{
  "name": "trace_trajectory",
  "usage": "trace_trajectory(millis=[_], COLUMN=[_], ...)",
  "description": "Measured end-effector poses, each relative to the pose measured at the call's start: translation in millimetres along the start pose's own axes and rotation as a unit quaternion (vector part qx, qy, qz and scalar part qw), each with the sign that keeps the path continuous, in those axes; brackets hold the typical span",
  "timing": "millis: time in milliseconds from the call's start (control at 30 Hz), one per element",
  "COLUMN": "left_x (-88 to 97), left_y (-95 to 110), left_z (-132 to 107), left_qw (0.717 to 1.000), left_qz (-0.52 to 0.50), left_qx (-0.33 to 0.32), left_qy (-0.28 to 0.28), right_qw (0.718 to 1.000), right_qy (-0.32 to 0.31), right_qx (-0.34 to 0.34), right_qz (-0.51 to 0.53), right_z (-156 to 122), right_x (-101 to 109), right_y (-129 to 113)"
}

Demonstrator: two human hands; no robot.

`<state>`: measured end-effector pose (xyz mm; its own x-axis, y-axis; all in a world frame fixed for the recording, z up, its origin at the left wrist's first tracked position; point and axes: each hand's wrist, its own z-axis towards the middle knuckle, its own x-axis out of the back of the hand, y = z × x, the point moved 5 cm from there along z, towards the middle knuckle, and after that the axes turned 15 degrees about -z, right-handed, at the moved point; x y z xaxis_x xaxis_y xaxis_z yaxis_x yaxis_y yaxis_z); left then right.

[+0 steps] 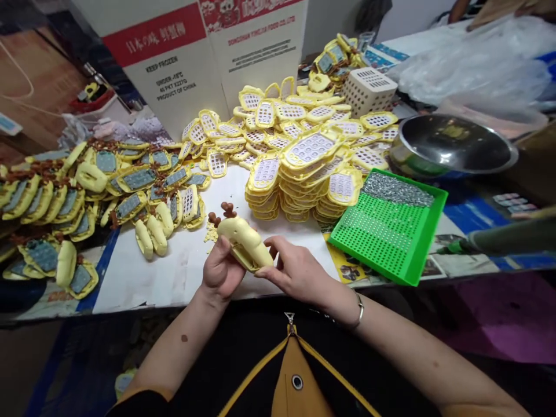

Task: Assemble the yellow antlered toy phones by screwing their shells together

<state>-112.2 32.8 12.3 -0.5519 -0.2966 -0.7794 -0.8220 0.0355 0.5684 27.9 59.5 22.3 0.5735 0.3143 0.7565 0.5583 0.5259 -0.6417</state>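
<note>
Presently in both hands: one pale-yellow, rounded plastic shell with brown antlers [238, 231], held tilted above the white sheet [147, 272] at the near table edge, antlers to the upper left.
Left hand [223, 272]: thumb against the shell's near side, palm under its antlered end; most fingers are hidden behind it.
Right hand [299, 272]: thumb and fingers pinch the shell's lower right end; the farther fingertips are partly covered.
Shell's hollow: turned down toward the person, its inside too shadowed to read.
Yellow crumbs: small pale-yellow bits [211, 233] just behind the left hand, partly screened by the antlers, too small to identify.
Green tray: shallow, perforated, bright-green plastic tray [369, 223] right of the stacks, with tiny silvery metal pieces [395, 190] whose shape cannot be made out.
Right edge: a dark, blurred cylindrical tool [512, 234], cut off by the frame.
Stacks beyond: yellow-rimmed plates with white grids [313, 147], the front ones hiding those behind.
Left heap: yellow casings with grey panels [139, 179], overlapping and cut off at the left.
Backdrop: a tall white-and-red printed carton [174, 72], its top out of view, blocks what lies behind.
Far right: a shiny round steel bowl [499, 159] before a crumpled clear plastic bag [469, 63].
</note>
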Motion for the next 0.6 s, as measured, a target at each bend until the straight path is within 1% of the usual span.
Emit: trace_trajectory(millis=[33,67,133,200,267,333,367,433,500,567,600], left_x=[1.7,2.9,4.0,2.7,-1.5,-7.7,-11.0,-17.0,-22.2,-26.2,-27.7], left_y=[-2,-4,-7,-10,-11,-9,-9,-9,-10,-12,-13], left_z=[0,-1,-1,-1,0,1,2,3,4,4,3], left_qw=[1.0,1.0,1.0,1.0,1.0,1.0,0.999,0.999,0.999,0.999,0.999], left_qz=[-0.004,0.0,0.006,0.001,-0.006,-0.021,-0.031,-0.043,-0.032,-0.008,0.004], left_qx=[0.007,0.011,0.007,0.001,-0.001,-0.008,-0.01,-0.011,-0.02,-0.041,-0.05], left_qy=[0.002,0.004,0.006,0.01,0.01,0.007,0.007,0.008,0.007,0.003,-0.001], right_qw=[0.999,0.998,0.997,0.997,0.999,0.997,0.991,0.967,0.927,0.888,0.874], right_qy=[-0.017,-0.02,0.008,0.026,0.021,0.016,0.019,0.033,0.035,0.02,0.011], right_qx=[0.017,0.033,0.052,0.054,0.044,0.021,0.008,-0.022,-0.045,-0.06,-0.067], right_qz=[-0.027,-0.042,-0.057,-0.058,-0.017,0.074,0.13,0.252,0.371,0.456,0.48], right_z=[-1,-2,-5,-7,-8,-5,-3,1,4,4,2], right_x=[-2,-4,-6,-7,-8,-8,-7,-8,-10,-14,-15], right_y=[-3,-6,-8,-7,-4,0,2,7,12,15,15])
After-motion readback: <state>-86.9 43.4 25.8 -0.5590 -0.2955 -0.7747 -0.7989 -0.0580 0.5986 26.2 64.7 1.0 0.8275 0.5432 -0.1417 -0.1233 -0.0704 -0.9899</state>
